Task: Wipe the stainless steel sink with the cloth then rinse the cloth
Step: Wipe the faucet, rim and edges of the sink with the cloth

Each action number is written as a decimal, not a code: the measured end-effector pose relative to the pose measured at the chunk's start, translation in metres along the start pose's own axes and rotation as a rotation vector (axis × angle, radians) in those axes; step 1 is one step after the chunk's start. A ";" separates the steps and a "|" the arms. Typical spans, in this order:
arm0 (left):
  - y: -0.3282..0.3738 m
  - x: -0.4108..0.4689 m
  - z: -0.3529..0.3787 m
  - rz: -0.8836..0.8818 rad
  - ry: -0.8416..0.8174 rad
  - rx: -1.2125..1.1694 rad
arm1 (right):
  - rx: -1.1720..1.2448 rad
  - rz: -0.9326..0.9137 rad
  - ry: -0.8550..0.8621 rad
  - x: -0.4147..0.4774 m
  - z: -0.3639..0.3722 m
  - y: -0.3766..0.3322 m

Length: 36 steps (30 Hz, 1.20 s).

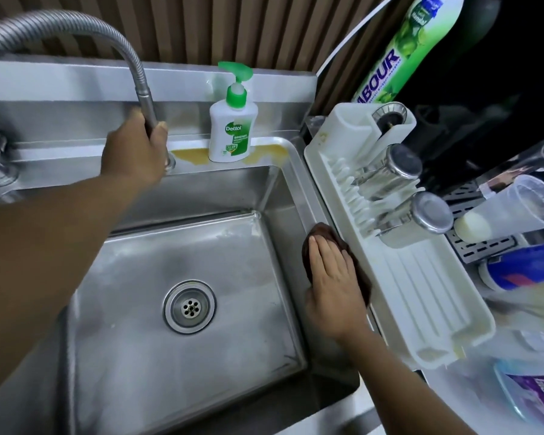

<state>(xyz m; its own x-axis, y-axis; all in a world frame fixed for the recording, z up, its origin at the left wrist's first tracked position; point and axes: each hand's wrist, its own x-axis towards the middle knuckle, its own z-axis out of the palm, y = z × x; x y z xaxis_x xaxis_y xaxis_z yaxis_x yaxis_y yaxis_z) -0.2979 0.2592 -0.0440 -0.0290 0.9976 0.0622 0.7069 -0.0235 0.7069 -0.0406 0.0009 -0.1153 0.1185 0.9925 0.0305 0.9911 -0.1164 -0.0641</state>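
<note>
The stainless steel sink (299,196) fills the middle of the view, its basin dry-looking with a round drain (189,306) at the centre. A dark brown cloth (322,231) lies on the sink's right rim. My right hand (333,284) presses flat on the cloth, fingers together and pointing away from me. My left hand (135,149) is wrapped around the lower end of the flexible metal faucet hose (76,25), which arches over from the left. No water is running.
A white and green soap pump bottle (233,133) stands on the back ledge in a yellowish stain. Right of the sink sits a white drying rack (421,293) holding steel cups (399,167). Plastic cups and bottles crowd the far right.
</note>
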 end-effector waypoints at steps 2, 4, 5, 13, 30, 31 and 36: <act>-0.001 0.001 -0.001 0.003 0.001 -0.010 | 0.023 -0.039 0.002 0.032 -0.001 -0.001; -0.001 0.002 -0.001 0.001 0.003 -0.017 | 0.035 -0.061 -0.004 0.066 -0.002 -0.003; 0.000 0.002 -0.001 -0.002 0.003 -0.020 | 0.029 -0.064 -0.009 0.083 -0.001 -0.005; -0.002 0.004 0.002 -0.001 0.003 0.004 | -0.006 -0.032 -0.093 0.186 0.003 -0.016; 0.022 -0.056 0.016 0.144 0.468 0.028 | 0.173 0.080 0.100 0.193 0.013 -0.023; 0.032 -0.059 0.020 0.197 0.432 -0.037 | 0.155 0.069 0.117 0.178 0.015 -0.021; 0.075 -0.019 0.046 0.136 0.063 -0.166 | 0.093 0.064 0.233 0.107 0.026 -0.012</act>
<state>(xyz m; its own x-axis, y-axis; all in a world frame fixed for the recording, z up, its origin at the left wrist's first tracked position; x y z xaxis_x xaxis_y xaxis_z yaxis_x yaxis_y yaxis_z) -0.2124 0.2411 -0.0245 0.0107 0.9786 0.2053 0.5817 -0.1731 0.7948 -0.0409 0.1095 -0.1369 0.2019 0.9464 0.2522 0.9727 -0.1636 -0.1646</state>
